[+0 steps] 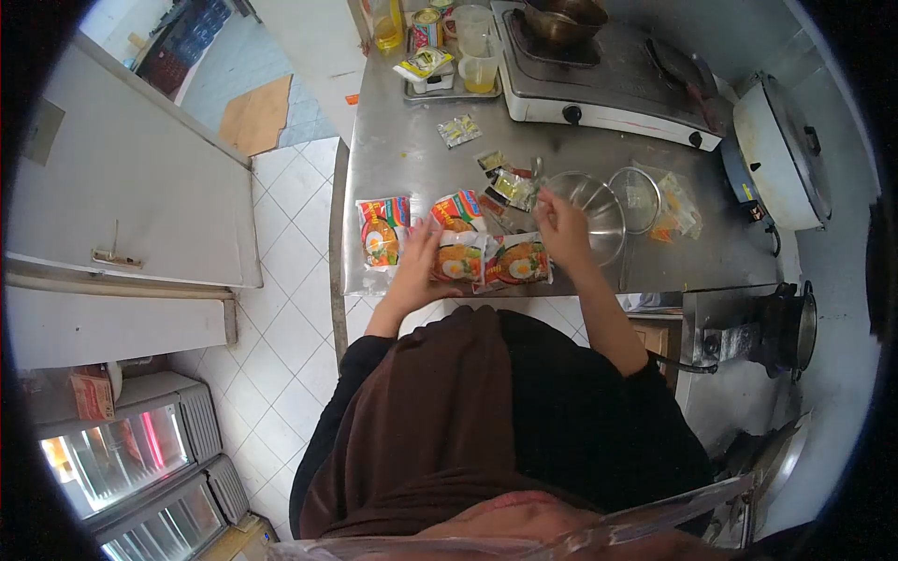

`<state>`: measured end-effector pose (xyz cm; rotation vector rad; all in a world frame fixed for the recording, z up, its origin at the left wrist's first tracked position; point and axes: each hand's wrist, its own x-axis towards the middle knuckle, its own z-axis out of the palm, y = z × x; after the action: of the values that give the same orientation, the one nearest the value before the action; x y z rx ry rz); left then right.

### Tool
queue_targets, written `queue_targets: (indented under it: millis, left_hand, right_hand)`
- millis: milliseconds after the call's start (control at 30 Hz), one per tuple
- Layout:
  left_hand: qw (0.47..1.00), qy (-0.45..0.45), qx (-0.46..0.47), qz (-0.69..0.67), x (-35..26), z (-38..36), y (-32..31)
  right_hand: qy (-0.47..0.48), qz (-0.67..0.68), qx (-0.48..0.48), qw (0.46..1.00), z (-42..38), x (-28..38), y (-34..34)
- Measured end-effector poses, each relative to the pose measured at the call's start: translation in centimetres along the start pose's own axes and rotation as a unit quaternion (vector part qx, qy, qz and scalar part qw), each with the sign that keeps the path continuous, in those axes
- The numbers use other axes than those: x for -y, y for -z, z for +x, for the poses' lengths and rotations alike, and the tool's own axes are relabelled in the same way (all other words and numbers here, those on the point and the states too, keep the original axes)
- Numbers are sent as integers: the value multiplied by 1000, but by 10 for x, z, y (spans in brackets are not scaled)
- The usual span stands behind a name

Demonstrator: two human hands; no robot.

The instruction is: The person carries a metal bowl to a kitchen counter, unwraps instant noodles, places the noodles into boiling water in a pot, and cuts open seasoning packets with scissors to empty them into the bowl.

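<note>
Left hand (424, 251) lies open on noodle packets (460, 266); right hand (564, 229) curls by the bowl (606, 217), grip unclear.

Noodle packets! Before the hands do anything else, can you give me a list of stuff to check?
1. Left hand at the noodle packets: ok.
2. Front packets well back from the edge of the counter: not ok, they lie close to it.
3. Right hand holding something: cannot tell, its fingers are curled beside the sachets.
4. Metal bowl within reach: ok, it's right by the right hand.
5. Pan on the stove: ok.
6. Flame off: cannot tell.
</note>
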<state>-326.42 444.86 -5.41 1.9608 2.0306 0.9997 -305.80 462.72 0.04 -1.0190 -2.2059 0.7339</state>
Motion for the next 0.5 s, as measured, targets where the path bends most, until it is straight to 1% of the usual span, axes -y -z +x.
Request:
queue_targets:
  millis: [67,100,133,167,233,267,300,367,400,433,467,500]
  left_hand:
    - [994,-16,-25,109,17,8,21]
    - [989,106,-41,100,29,13,25]
    - [968,226,-55,89,42,19,26]
    - [934,342,-69,78,54,21,25]
    - [925,345,-50,153,74,16,7]
    - [921,338,-41,188,84,19,-3]
    - [928,320,-40,185,97,20,-8]
    - [934,317,-49,160,98,23,-2]
    - [938,301,-42,165,96,26,5]
    - [946,289,-80,125,97,23,7]
    - [951,274,-117,84,99,20,9]
    - [946,278,-157,50,93,25,14]
  right_hand:
    - [-23,52,38,998,-13,15,8]
    - [-42,90,59,993,-18,23,11]
    - [-61,128,79,987,-24,29,10]
    - [-47,116,101,987,-29,31,6]
    - [-20,88,136,986,-38,30,-5]
    - [72,67,140,985,-40,33,-11]
    - [159,37,137,977,-42,39,-15]
    - [273,33,223,935,-40,73,-4]
    - [346,-6,215,913,-49,54,-33]
    - [378,-31,263,887,-43,64,-28]
    - [387,-56,288,874,-50,41,-61]
    - [407,-72,276,868,-44,27,-85]
